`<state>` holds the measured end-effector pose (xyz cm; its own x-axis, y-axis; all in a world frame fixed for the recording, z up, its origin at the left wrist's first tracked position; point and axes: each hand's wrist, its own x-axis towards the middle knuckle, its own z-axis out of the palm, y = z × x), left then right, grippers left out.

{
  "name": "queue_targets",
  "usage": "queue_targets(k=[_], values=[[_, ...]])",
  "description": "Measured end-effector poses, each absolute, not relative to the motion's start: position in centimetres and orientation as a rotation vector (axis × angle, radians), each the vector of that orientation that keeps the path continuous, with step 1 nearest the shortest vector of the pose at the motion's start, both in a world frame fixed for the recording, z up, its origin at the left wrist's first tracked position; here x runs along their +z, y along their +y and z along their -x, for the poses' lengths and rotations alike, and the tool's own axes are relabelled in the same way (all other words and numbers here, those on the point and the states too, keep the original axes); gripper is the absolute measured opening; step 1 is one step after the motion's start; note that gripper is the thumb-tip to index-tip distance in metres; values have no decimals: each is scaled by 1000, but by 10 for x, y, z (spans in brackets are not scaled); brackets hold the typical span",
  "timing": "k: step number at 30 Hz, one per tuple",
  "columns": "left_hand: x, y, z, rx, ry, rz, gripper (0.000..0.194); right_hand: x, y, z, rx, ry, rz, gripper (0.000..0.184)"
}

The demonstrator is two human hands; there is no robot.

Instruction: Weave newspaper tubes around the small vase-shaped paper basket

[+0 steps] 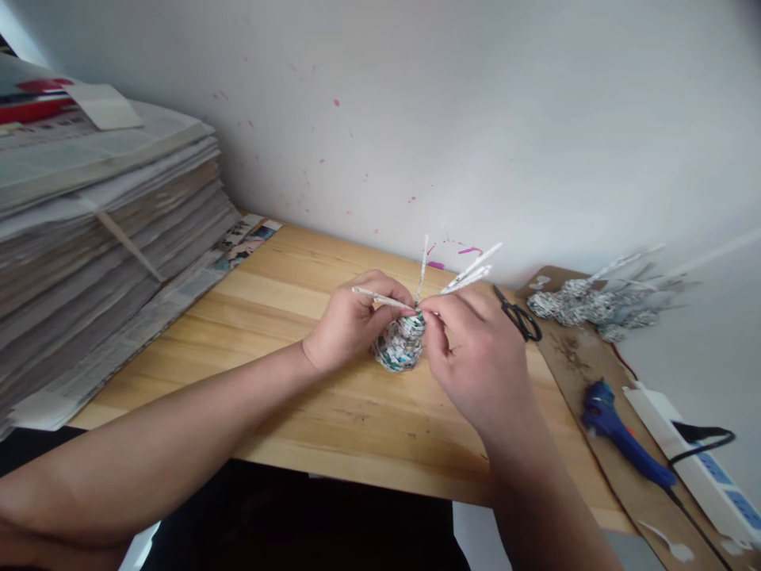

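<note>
A small rounded piece woven from rolled newspaper [397, 350] is between my hands, over the wooden table. My left hand [350, 319] is closed around its left and upper side, with thumb and fingers at the narrow top. One thin paper tube [380, 298] sticks out leftward from there, across the left fingers. The thumb and forefinger of my right hand [484, 353] pinch at the top right of the weave; the strand between them is mostly hidden. Several white paper tubes [476, 270] fan out behind the right hand, and another tube [422, 266] points upward.
A tall stack of newspapers [112, 206] fills the left side. At the right, black scissors [520, 317] lie near a cardboard sheet [564, 357], which carries woven paper pieces [571, 301], a blue glue gun [630, 436] and a white power strip [695, 460]. The wall [369, 119] rises behind the table [297, 270].
</note>
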<state>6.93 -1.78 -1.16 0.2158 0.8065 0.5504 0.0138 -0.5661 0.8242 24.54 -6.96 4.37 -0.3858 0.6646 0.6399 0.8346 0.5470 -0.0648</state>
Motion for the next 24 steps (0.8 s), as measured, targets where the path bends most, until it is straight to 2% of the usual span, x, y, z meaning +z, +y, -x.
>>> queue_targets(k=[2,4,7,15,21,24], values=[[-12,-20,-74,1291,716,-1495,14,43,-70,-246,-333,-2156,1193,18],[-13,-22,-78,1169,629,-1229,29,43,-68,-247,-245,-2128,1199,15],[-15,-24,-83,1134,548,-1064,42,45,-67,-250,-135,-2099,1233,13],[-19,-26,-78,1502,661,-1763,10,42,-72,-243,-207,-2146,1270,20],[-18,-22,-78,1390,678,-1505,21,31,-59,-244,-106,-1901,1264,8],[-16,-20,-78,1344,679,-1411,28,31,-56,-246,-90,-1982,1221,15]])
